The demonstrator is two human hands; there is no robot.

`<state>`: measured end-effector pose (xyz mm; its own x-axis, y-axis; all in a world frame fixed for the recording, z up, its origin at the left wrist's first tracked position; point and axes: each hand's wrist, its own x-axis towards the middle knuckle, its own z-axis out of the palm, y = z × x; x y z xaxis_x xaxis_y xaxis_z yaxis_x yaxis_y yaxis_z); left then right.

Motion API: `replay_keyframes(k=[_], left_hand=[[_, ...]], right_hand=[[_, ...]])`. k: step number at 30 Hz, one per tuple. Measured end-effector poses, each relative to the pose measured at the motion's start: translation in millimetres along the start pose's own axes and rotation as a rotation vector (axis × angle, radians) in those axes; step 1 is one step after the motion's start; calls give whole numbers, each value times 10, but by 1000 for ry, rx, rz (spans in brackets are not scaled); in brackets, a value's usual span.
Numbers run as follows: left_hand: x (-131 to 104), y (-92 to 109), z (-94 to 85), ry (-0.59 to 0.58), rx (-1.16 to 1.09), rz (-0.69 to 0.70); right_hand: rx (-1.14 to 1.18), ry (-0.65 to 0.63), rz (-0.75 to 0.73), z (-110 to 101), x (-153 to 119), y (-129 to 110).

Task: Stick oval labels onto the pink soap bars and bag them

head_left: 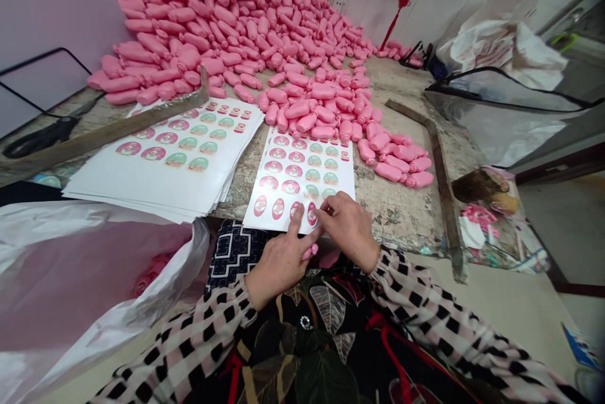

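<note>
- Along the worktop's (397, 212) near-left edge, a white bag (33, 341) gapes, pink material (152, 273) inside.
- At the near edge: sticker sheet (303, 172); bare room right, to a wooden strip (439, 171).
- Left hand (281, 259): fingers curled round a pink piece (310, 252), index on the sheet.
- Right hand (348, 227): fingers nearly together at an oval sticker (312, 215); cannot tell if gripping.

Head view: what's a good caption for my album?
Left hand on a sticker sheet, right hand at an oval pink sticker, a mountain of pink capsule-shaped pieces behind.
</note>
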<state>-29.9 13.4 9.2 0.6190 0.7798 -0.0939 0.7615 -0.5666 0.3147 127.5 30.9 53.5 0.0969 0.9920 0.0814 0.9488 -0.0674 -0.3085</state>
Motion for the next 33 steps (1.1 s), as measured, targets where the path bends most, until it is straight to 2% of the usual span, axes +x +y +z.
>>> replay_keyframes(k=[4, 7, 10, 12, 15, 18, 20, 23, 29, 33], left_hand=[[10, -7, 6, 6, -43, 12], [-12, -47, 4, 2, -125, 19], [-95, -96, -72, 37, -316, 33], [-162, -116, -172, 132, -571, -13], [-204, -121, -347, 220, -1227, -223], [-143, -137, -452, 89, -1929, -416], [-75, -160, -455, 4, -2178, -517], [10, -181, -392, -8, -2247, -614], [54, -130, -329, -18, -2241, -524], [57, -117, -335, 9, -2242, -491]], right_hand=[[179, 90, 37, -29, 28, 41], [445, 54, 143, 63, 100, 180], [777, 20, 255, 158, 149, 327], [931, 40, 287, 166, 153, 368], [1035, 81, 262, 95, 116, 284], [1082, 33, 193, 3, 30, 63], [1083, -53, 135, -33, -48, -96], [1059, -145, 80, -40, -158, -264], [1052, -247, 100, -12, -260, -317], [1004, -229, 88, 36, -255, -289]])
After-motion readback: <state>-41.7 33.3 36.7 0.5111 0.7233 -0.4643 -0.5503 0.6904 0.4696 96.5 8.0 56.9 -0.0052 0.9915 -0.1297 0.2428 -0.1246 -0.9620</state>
